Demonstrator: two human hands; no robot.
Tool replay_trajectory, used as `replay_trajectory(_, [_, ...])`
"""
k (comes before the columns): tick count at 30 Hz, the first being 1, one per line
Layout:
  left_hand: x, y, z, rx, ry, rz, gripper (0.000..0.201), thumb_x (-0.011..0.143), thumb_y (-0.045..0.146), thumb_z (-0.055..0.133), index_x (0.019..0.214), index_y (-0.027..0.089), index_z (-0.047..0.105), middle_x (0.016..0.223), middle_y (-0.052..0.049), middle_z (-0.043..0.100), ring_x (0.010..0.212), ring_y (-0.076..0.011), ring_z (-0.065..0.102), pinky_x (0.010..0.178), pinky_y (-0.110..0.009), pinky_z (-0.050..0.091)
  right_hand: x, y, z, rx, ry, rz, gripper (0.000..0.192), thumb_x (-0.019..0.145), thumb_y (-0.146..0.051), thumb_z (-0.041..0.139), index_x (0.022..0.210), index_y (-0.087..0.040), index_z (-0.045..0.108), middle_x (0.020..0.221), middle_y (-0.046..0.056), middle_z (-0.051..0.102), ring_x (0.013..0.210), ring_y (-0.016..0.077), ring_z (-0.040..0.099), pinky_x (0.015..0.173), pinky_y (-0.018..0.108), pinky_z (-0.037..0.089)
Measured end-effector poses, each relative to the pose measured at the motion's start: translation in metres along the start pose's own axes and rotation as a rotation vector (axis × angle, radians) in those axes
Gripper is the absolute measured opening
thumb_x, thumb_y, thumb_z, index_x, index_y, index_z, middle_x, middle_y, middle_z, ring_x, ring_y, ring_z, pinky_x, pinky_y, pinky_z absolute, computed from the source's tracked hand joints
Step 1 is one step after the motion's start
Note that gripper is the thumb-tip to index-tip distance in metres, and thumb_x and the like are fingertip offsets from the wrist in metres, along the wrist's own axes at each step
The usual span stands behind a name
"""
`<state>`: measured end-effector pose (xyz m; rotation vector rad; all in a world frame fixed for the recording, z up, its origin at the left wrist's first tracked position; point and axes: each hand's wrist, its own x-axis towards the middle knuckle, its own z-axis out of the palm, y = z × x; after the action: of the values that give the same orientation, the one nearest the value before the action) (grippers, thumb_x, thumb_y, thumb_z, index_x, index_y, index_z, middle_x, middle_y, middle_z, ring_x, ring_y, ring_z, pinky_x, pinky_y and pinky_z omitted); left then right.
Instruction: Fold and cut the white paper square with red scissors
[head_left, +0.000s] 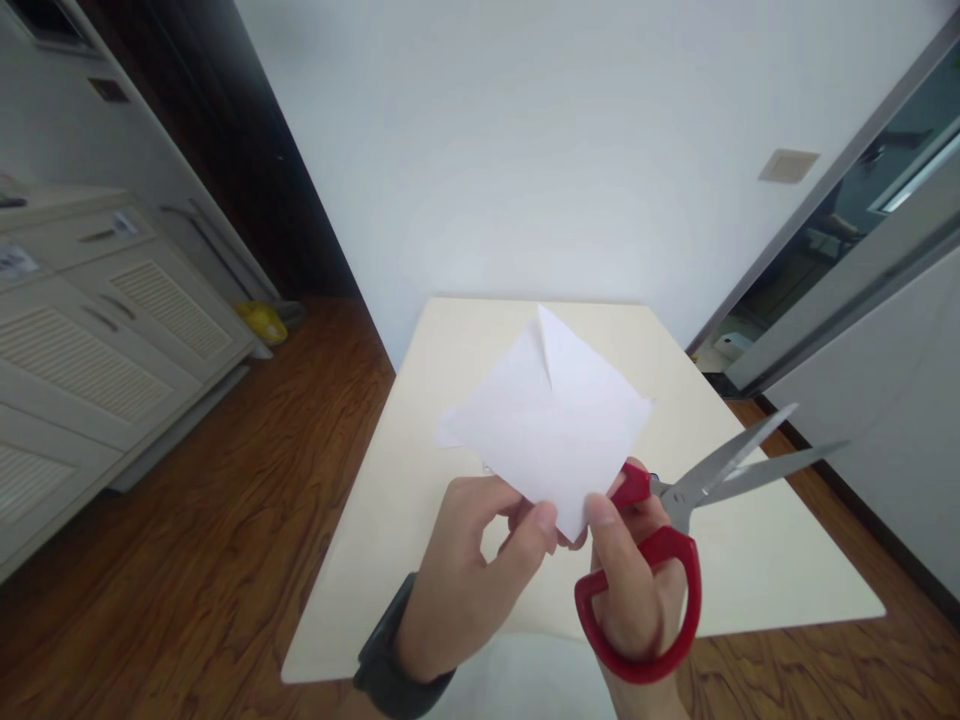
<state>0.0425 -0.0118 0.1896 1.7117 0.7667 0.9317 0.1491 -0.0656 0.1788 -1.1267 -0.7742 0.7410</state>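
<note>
A thin, diamond-turned piece of white paper [551,425] is held up above the cream rectangular tabletop [360,570], its upper corner pointing toward the far edge and its lower corner toward the near edge. A short line runs down from the upper corner; whether crease or cut, I cannot tell. The left hand [480,575] pinches the paper just left of its lower corner, and the right hand [634,580] pinches it just right of that corner. The right hand also carries steel scissors with red plastic handles [681,500], their blades spread and pointing past the tabletop's right edge. A black band [401,660] circles the left wrist. Beyond the far edge stands a plain white wall [540,150].
</note>
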Motion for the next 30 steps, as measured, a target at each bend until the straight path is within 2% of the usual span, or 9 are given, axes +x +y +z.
replay_trajectory(3, [0.0, 0.004, 0.001, 0.072, 0.014, 0.013, 0.03, 0.087, 0.024, 0.049, 0.061, 0.019, 0.062, 0.048, 0.001, 0.057, 0.037, -0.0098, 0.041, 0.037, -0.022, 0.034, -0.001, 0.0, 0.0, -0.034, 0.002, -0.011, 0.012, 0.087, -0.022, 0.049, 0.075, -0.024, 0.049, 0.065, -0.001, 0.053, 0.06, 0.0173, 0.053, 0.055, 0.03, 0.046])
replay_trajectory(7, [0.0, 0.004, 0.0, 0.212, 0.058, 0.141, 0.029, 0.085, 0.022, 0.05, 0.058, 0.019, 0.059, 0.046, 0.003, 0.051, 0.041, -0.0097, 0.043, 0.042, -0.023, 0.033, -0.005, 0.004, 0.0, -0.082, 0.034, -0.104, 0.012, 0.087, -0.019, 0.05, 0.076, -0.026, 0.047, 0.065, -0.001, 0.051, 0.059, 0.0166, 0.052, 0.055, 0.029, 0.046])
replay_trajectory(9, [0.002, 0.0, 0.0, 0.179, 0.058, 0.117, 0.032, 0.086, 0.023, 0.05, 0.054, 0.019, 0.052, 0.043, 0.004, 0.045, 0.04, -0.0094, 0.041, 0.042, -0.023, 0.032, -0.005, 0.008, 0.002, -0.127, 0.084, -0.197, 0.013, 0.085, -0.019, 0.053, 0.075, -0.025, 0.048, 0.063, -0.003, 0.051, 0.056, 0.0158, 0.052, 0.054, 0.028, 0.045])
replay_trajectory(11, [0.006, -0.007, 0.0, 0.074, 0.024, 0.017, 0.035, 0.088, 0.024, 0.048, 0.053, 0.02, 0.044, 0.042, 0.006, 0.04, 0.039, -0.0093, 0.039, 0.042, -0.023, 0.032, -0.002, 0.012, 0.003, -0.18, 0.133, -0.241, 0.014, 0.084, -0.02, 0.056, 0.072, -0.024, 0.049, 0.059, -0.004, 0.053, 0.054, 0.0151, 0.053, 0.052, 0.027, 0.043])
replay_trajectory(16, [0.013, -0.021, -0.002, -0.015, 0.029, -0.022, 0.039, 0.092, 0.025, 0.045, 0.054, 0.02, 0.038, 0.043, 0.006, 0.039, 0.041, -0.0085, 0.037, 0.046, -0.025, 0.031, 0.008, 0.016, -0.003, -0.257, 0.14, -0.058, 0.02, 0.086, -0.028, 0.053, 0.068, -0.02, 0.049, 0.06, -0.002, 0.054, 0.061, 0.0157, 0.056, 0.056, 0.027, 0.041])
replay_trajectory(19, [0.011, -0.022, -0.005, -0.048, 0.092, 0.007, 0.04, 0.092, 0.026, 0.046, 0.054, 0.02, 0.038, 0.044, 0.007, 0.038, 0.042, -0.008, 0.036, 0.045, -0.025, 0.028, 0.009, 0.017, -0.01, -0.247, 0.01, -0.032, 0.027, 0.089, -0.033, 0.048, 0.065, -0.02, 0.047, 0.062, -0.001, 0.052, 0.067, 0.0168, 0.054, 0.06, 0.028, 0.039])
replay_trajectory(24, [0.012, -0.017, -0.004, -0.272, 0.219, -0.084, 0.04, 0.09, 0.023, 0.049, 0.053, 0.02, 0.035, 0.042, 0.008, 0.032, 0.039, -0.0072, 0.032, 0.042, -0.025, 0.022, -0.002, 0.019, -0.014, -0.145, -0.361, 0.09, 0.031, 0.094, -0.045, 0.038, 0.08, -0.02, 0.049, 0.067, 0.0, 0.052, 0.065, 0.016, 0.048, 0.064, 0.029, 0.039])
replay_trajectory(26, [0.015, -0.016, -0.004, -0.397, 0.228, -0.161, 0.04, 0.089, 0.021, 0.05, 0.052, 0.02, 0.033, 0.041, 0.008, 0.03, 0.038, -0.0067, 0.03, 0.04, -0.025, 0.02, -0.008, 0.019, -0.014, -0.07, -0.465, 0.172, 0.035, 0.095, -0.049, 0.036, 0.085, -0.019, 0.05, 0.073, 0.002, 0.055, 0.069, 0.0166, 0.049, 0.069, 0.03, 0.041])
replay_trajectory(30, [0.023, -0.019, -0.005, -0.573, 0.167, -0.304, 0.037, 0.088, 0.02, 0.049, 0.053, 0.018, 0.036, 0.043, 0.009, 0.028, 0.039, -0.0055, 0.025, 0.041, -0.023, 0.022, -0.019, 0.015, -0.018, 0.036, -0.614, 0.344, 0.037, 0.095, -0.051, 0.038, 0.1, -0.017, 0.053, 0.087, 0.006, 0.06, 0.081, 0.0178, 0.052, 0.08, 0.032, 0.043])
